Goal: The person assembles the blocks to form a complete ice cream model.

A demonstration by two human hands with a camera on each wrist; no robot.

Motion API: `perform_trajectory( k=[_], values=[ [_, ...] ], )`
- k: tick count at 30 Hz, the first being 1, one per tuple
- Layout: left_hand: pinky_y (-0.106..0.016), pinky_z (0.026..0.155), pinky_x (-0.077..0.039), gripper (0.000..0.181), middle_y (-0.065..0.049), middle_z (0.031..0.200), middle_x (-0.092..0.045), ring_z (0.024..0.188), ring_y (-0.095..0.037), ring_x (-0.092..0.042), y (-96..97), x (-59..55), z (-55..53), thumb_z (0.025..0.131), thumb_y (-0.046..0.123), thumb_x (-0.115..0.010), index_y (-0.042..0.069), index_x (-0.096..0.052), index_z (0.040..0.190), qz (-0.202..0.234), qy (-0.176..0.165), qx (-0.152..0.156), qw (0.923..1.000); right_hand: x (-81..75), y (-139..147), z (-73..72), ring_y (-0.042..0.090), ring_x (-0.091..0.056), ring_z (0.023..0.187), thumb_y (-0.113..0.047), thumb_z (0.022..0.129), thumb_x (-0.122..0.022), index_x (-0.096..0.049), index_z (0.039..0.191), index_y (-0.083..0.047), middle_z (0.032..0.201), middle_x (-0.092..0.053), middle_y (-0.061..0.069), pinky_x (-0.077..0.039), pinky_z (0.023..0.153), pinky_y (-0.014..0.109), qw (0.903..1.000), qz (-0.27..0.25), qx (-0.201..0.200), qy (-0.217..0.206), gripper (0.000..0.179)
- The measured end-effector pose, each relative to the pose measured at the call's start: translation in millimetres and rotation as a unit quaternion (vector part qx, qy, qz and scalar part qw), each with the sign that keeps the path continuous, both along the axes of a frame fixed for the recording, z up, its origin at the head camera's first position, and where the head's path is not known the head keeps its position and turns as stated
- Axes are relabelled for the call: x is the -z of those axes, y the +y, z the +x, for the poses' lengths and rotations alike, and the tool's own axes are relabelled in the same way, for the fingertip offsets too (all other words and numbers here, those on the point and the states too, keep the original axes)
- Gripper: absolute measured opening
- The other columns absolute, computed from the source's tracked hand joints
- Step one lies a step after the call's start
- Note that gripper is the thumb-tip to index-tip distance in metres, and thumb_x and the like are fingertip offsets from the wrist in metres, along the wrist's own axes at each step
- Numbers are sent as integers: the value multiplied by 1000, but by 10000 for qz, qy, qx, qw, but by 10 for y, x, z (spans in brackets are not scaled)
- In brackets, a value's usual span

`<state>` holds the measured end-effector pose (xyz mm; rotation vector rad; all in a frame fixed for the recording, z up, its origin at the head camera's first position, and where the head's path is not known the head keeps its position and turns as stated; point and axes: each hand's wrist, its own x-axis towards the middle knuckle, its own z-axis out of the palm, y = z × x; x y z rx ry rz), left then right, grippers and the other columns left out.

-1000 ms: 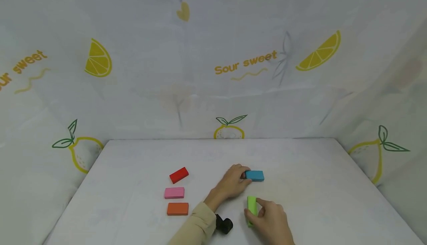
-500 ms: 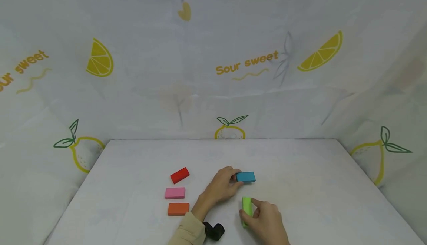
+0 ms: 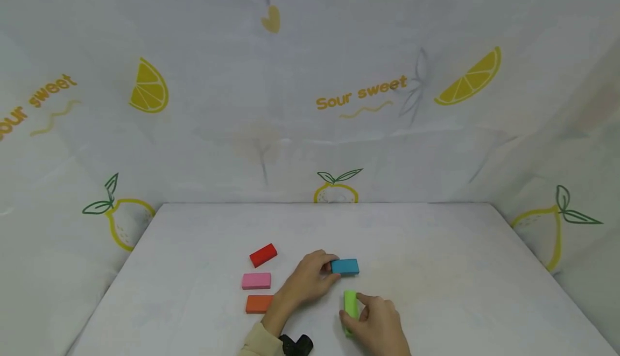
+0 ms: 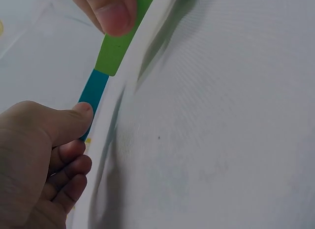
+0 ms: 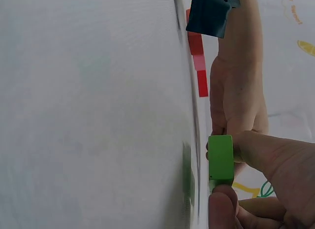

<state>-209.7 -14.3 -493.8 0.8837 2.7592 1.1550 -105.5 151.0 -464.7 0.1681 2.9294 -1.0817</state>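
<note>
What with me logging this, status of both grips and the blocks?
Left grip pinching blue block. Right grip pinching green block. Left forearm partly covers orange block in head view.

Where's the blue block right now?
In the head view, the blue block is low, just right of centre, its left end pinched by the left hand, beyond the green block in the right hand.

The green block [image 3: 351,305] and blue block [image 3: 345,267] look smooth and matt, perhaps painted wood. The lemon-print backdrop [image 3: 218,103] looks like cloth.
</note>
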Motion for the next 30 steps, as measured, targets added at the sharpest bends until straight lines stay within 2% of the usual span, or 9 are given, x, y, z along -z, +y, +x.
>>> perform_trajectory(
  k=[8,14,24,30],
  values=[
    [-17,77,-47,30,7,87,-57,83,-2,-49,-158,-3,67,93,20,-74,9,-72,122,69,-116,26,9999,30,-99,15,6,-40,48,-31,78,-84,-74,109,9,52,-48,-5,-31,47,19,9997,-83,-220,40,52],
    [-17,78,-46,31,9,88,-57,84,-2,-49,-255,0,118,94,21,-74,10,-71,123,27,-261,-68,9996,32,-179,28,5,-40,48,-32,79,-84,-73,109,11,52,-48,-6,-32,47,20,9991,-180,-389,23,54],
    [-18,79,-48,32,9,86,-56,85,-1,-51,-352,-39,213,92,22,-76,12,-71,123,178,-410,-85,9990,43,-265,39,3,-41,47,-31,79,-83,-72,109,14,52,-49,-7,-34,46,19,9977,-298,-601,120,55],
    [-18,82,-51,31,10,86,-56,85,0,-53,-384,-22,229,93,20,-75,12,-72,122,259,-459,-16,9986,49,-291,51,1,-41,47,-31,78,-83,-72,107,14,50,-50,-9,-36,47,19,9970,-317,-633,312,54]
  ],
)
